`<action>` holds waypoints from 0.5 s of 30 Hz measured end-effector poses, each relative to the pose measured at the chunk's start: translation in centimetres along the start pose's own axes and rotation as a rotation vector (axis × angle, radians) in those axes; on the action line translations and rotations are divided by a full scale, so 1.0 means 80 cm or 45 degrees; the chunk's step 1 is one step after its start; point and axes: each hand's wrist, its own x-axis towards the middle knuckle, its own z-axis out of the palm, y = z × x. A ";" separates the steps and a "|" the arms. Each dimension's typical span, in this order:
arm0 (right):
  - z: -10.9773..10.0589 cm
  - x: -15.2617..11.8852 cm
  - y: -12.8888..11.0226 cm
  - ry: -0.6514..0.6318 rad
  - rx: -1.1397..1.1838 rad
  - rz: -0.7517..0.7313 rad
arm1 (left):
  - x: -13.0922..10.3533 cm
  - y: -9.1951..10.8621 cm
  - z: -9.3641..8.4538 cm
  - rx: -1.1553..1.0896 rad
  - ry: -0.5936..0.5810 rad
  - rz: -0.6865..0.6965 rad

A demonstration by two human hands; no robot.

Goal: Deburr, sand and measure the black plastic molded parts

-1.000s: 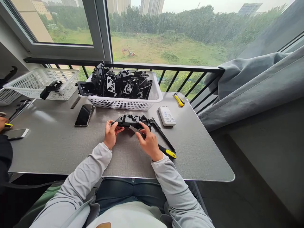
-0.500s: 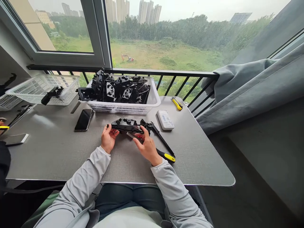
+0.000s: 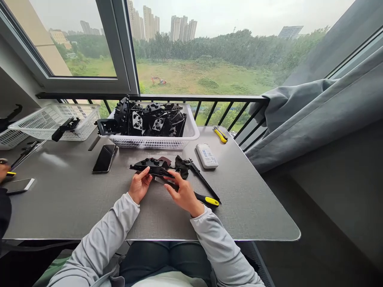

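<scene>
A long black moulded plastic part point(image 3: 151, 166) is held above the table between my two hands. My left hand point(image 3: 140, 185) pinches its near edge, thumb on top. Against the part's right end rest the fingers of my right hand point(image 3: 183, 194), with the thumb below. Under the right hand lies a tool with a black and yellow handle point(image 3: 211, 201); its middle is hidden by the hand. Just beyond sit a black caliper-like tool point(image 3: 203, 179), a crumpled black piece point(image 3: 182, 166) and a dark reddish piece point(image 3: 165, 160) partly behind the part.
A white basket point(image 3: 149, 142) heaped with black plastic parts stands at the back. Another white basket point(image 3: 86, 129) is left of it. A phone point(image 3: 104, 158), a white box point(image 3: 207, 156) and a yellow cutter point(image 3: 220, 134) lie around. At far left is another person's hand point(image 3: 3, 170).
My left hand has shifted along the part toward its middle, and the part's left end now sticks out past it. The view has tilted up slightly.
</scene>
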 end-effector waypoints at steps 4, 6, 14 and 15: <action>0.000 0.000 0.004 -0.005 -0.017 -0.022 | -0.004 -0.001 0.000 0.102 -0.096 -0.030; 0.000 0.001 0.006 -0.027 -0.014 -0.017 | -0.004 0.000 -0.003 0.177 -0.159 -0.014; -0.002 0.001 0.012 -0.116 0.005 -0.067 | -0.002 0.002 -0.015 0.481 -0.480 -0.009; -0.002 0.001 0.012 -0.128 -0.011 -0.066 | -0.002 0.001 -0.015 0.496 -0.496 -0.016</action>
